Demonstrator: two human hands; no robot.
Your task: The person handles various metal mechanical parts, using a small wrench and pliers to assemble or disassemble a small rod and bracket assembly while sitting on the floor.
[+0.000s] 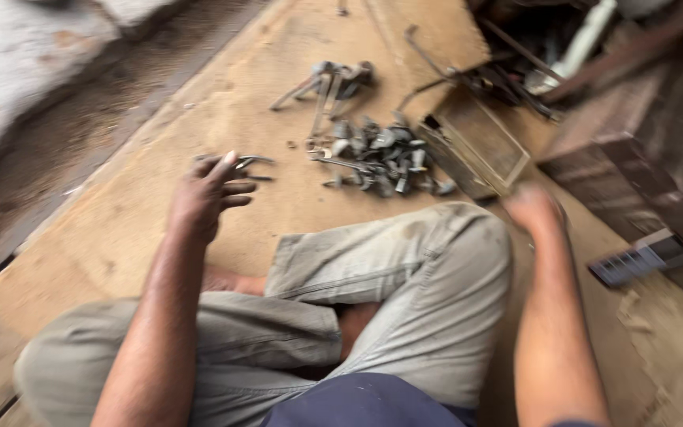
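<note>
I sit cross-legged on a wooden floor. My left hand hovers over the boards with its fingers curled around a small thin metal piece. My right hand is blurred beside my right knee, near a small open wooden box; whether it holds anything is unclear. A heap of small grey metal parts lies ahead between the hands. A few longer metal pieces lie further out.
Dark wooden furniture and tangled metal rods crowd the right side. A dark ridged flat object lies at the right. A dirt strip and pale wall run along the left.
</note>
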